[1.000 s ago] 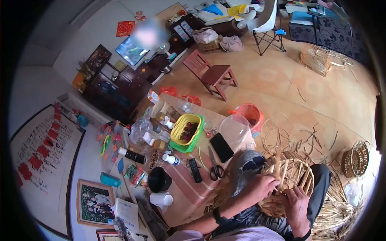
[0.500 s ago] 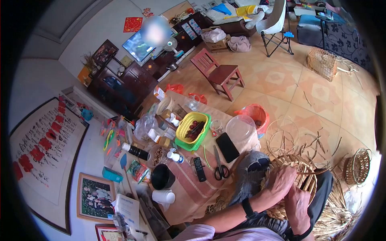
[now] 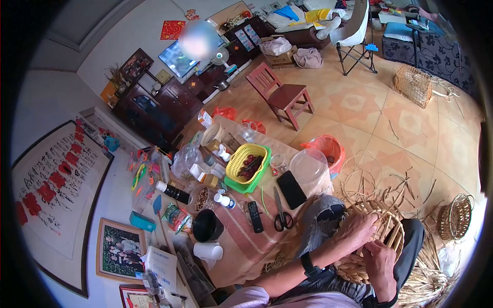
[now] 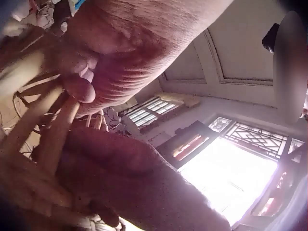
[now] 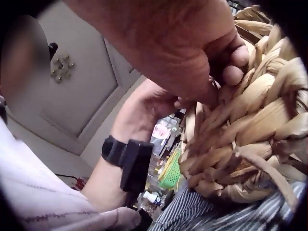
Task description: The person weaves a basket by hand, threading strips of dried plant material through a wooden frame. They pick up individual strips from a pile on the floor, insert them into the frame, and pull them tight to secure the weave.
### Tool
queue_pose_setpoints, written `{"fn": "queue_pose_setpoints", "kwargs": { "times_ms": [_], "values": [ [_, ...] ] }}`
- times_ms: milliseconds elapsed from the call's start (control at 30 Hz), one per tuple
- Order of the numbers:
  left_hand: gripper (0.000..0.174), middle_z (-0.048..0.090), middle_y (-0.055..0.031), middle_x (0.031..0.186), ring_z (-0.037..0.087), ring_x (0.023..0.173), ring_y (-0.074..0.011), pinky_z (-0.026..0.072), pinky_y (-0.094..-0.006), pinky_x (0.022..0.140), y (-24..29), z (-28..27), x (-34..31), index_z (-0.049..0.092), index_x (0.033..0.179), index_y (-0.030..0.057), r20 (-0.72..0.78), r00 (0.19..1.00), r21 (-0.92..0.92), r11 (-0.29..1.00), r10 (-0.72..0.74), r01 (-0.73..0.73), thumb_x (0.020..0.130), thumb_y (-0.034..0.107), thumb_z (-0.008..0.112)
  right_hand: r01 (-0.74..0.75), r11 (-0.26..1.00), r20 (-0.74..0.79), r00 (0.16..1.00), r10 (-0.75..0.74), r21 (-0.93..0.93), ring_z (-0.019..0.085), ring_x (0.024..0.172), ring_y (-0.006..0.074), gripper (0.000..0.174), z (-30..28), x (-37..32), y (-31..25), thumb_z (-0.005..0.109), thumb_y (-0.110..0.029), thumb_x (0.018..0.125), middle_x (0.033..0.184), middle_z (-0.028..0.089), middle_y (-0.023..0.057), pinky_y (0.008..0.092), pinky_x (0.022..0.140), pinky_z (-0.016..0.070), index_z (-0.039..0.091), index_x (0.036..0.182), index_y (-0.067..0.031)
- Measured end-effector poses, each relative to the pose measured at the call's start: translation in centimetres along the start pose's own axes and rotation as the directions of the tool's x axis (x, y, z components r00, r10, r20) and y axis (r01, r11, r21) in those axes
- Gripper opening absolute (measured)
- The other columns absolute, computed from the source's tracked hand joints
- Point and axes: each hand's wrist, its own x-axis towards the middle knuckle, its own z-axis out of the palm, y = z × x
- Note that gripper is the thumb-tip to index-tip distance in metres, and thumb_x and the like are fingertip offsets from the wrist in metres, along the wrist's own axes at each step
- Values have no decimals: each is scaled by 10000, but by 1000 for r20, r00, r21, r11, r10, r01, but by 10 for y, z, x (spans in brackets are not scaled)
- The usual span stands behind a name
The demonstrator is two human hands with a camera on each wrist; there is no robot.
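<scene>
A half-woven basket (image 3: 354,271) of pale, dried plant strips sits tilted on the person's lap. Thick braided rows show on its side (image 5: 260,110) in the right wrist view. My left hand (image 3: 359,228) reaches across its open ribs, thumb and fingers pinching a plant strip (image 4: 57,132). Close beside it, my right hand (image 3: 381,261) grips the woven edge with curled fingers; in the right wrist view its fingertips (image 5: 234,74) press against the braid. A loose strip end (image 5: 269,173) sticks out from the weave. The palms hide part of the strip.
Left of the lap, a cloth-covered table holds scissors (image 3: 282,213), a phone (image 3: 291,189), a remote (image 3: 254,216) and a yellow basket (image 3: 245,163). Loose strips (image 3: 426,280) lie on the floor at right, near a small finished basket (image 3: 455,216). A red-lined bin (image 3: 328,151) stands ahead.
The left hand has moved right over the basket, swinging a strip from upright to the right. Since half a second ago the hands have drawn slightly apart. The head view has shifted a little.
</scene>
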Motion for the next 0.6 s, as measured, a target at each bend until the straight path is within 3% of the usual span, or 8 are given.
{"fn": "queue_pose_setpoints", "kwargs": {
  "times_ms": [200, 300, 400, 500, 600],
  "values": [
    [286, 703, -228, 871, 718, 841, -421, 560, -496, 719, 9, 0, -23, 595, 1227, 11, -173, 980, -84, 990, 101, -117, 964, 105, 661, -21, 999, -9, 1000, 21, 27, 703, 727, 377, 77, 0, -3, 1, 751, -118, 851, 809, 714, 156, 463, 646, 530, 723, 888, -57],
    [254, 709, -232, 890, 714, 805, -443, 561, -485, 681, 20, -19, -35, 590, 1198, 5, -33, 999, -174, 984, -32, 26, 966, 79, 662, -32, 999, 10, 999, 32, -9, 710, 716, 382, 75, -2, -3, 2, 738, -89, 816, 805, 720, 153, 471, 658, 550, 715, 886, -75],
    [228, 686, -232, 848, 696, 689, -395, 541, -450, 612, -2, -3, -58, 573, 1162, -5, -208, 975, -249, 968, -81, 28, 969, 62, 674, -40, 998, 38, 998, 41, -45, 706, 719, 393, 81, -2, -7, 7, 740, -95, 827, 782, 710, 170, 478, 653, 543, 705, 896, -70],
    [174, 658, -152, 763, 627, 568, -240, 496, -366, 552, -6, -27, -83, 560, 1114, 1, -43, 983, -422, 895, -177, 143, 1000, 71, 671, -40, 997, 76, 996, 44, -60, 701, 717, 404, 79, -4, -8, 6, 742, -97, 832, 752, 700, 179, 483, 648, 536, 699, 890, -65],
    [133, 611, -42, 740, 534, 569, -91, 436, -267, 540, -30, -18, -97, 560, 1086, 10, 150, 961, -700, 662, -232, 269, 1031, 84, 656, -21, 996, 66, 997, 27, -90, 696, 709, 406, 70, -5, -8, 1, 742, -94, 835, 734, 686, 190, 486, 644, 531, 697, 876, -61]
  ]
}}
